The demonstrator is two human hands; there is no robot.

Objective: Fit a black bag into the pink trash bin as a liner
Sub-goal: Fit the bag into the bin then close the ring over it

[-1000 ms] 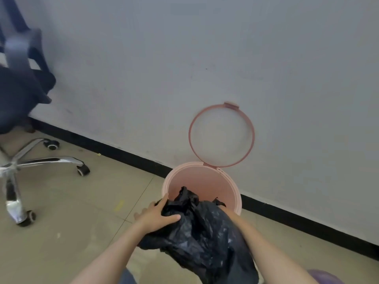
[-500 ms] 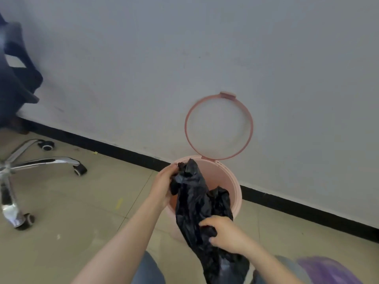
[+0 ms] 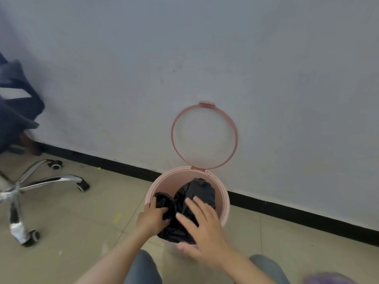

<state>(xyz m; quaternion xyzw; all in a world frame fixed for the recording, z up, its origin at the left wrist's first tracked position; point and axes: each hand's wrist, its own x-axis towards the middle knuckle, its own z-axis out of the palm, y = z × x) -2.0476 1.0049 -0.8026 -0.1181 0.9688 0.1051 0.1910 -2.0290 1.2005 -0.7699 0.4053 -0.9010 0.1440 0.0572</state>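
Black bag (image 3: 185,210) bunched in pink bin (image 3: 223,201); left hand (image 3: 152,219) grips it.

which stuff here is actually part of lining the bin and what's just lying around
Part of the job: black bag, pink trash bin, its raised ring lid, left hand, right hand.

Just lying about: office chair, purple object at the bottom edge.

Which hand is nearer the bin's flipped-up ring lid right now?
Neither clearly. The left hand grips the black bag at the near-left rim of the pink trash bin; the right hand rests open on the bag at the near rim. Both are below the ring lid.
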